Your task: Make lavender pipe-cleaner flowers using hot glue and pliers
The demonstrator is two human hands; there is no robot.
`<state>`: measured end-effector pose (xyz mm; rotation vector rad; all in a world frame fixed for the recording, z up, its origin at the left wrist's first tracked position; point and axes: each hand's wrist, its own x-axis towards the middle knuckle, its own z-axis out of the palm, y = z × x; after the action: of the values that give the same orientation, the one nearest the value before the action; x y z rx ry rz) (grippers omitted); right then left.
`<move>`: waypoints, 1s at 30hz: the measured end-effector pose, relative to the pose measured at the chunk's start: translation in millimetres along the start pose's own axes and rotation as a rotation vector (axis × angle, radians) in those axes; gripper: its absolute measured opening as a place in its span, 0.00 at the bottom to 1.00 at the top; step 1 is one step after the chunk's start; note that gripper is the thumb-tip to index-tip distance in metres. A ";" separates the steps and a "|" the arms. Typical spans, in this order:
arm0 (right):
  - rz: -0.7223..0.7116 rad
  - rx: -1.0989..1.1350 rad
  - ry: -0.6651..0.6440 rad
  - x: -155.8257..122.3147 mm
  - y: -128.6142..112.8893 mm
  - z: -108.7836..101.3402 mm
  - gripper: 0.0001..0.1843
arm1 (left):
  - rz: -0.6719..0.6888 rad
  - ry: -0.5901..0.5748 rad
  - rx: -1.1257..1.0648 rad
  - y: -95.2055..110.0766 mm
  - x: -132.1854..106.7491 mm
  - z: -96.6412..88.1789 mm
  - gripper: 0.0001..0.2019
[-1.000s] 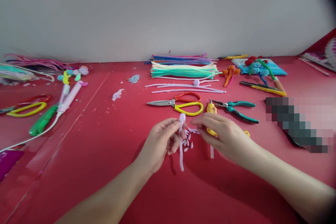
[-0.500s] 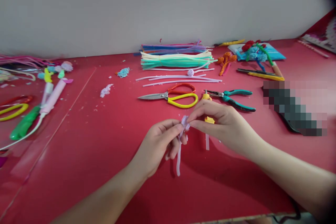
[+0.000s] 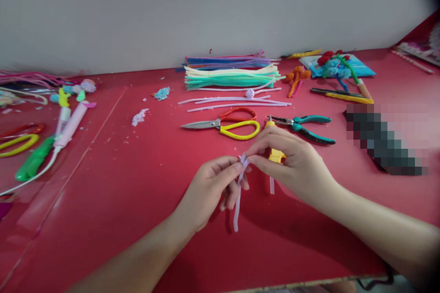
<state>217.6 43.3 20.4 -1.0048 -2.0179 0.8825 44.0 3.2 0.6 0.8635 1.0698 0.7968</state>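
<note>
A pale lilac pipe cleaner (image 3: 237, 210) is held above the red table, its upper end folded into a small clump and its tail hanging down. My left hand (image 3: 216, 183) pinches it between thumb and forefinger just below the clump. From the other side, my right hand (image 3: 288, 155) pinches the top of the same clump with thumb and forefinger. The exact folds are partly hidden by fingertips. Behind my right hand lies a yellow glue gun (image 3: 277, 155) with a clear glue stick, partly covered. Scissors (image 3: 223, 124) with red and yellow handles rest just beyond my hands.
Green-handled pliers (image 3: 311, 128) lie right of the scissors. Farther back are loose lilac pipe cleaners (image 3: 237, 103) and a green and cream bundle (image 3: 230, 78). Orange pipe-cleaner flowers (image 3: 296, 78) sit to the right. Lilac fluff (image 3: 139, 117) and a green-handled tool (image 3: 36, 160) are at left.
Both hands stay pinched on the pipe cleaner. The clump at its top looks narrower and its tail has shifted slightly right.
</note>
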 end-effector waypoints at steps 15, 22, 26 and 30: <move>-0.249 -0.173 0.058 -5.7 4.2 4.2 0.05 | 0.123 0.138 0.306 2.3 -9.2 7.2 0.11; -0.312 -0.221 0.113 -6.7 4.3 3.1 0.05 | 0.128 0.159 0.307 2.6 -9.3 6.3 0.11; -0.303 -0.215 0.095 -7.3 4.3 3.4 0.06 | 0.139 0.167 0.322 3.4 -10.0 7.1 0.11; -0.269 -0.200 0.076 -7.4 2.7 3.8 0.04 | 0.145 0.176 0.356 3.2 -11.3 7.3 0.11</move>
<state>218.8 37.3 14.2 -0.8319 -2.1442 0.5008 47.4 -6.8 9.6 1.1984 1.3406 0.8268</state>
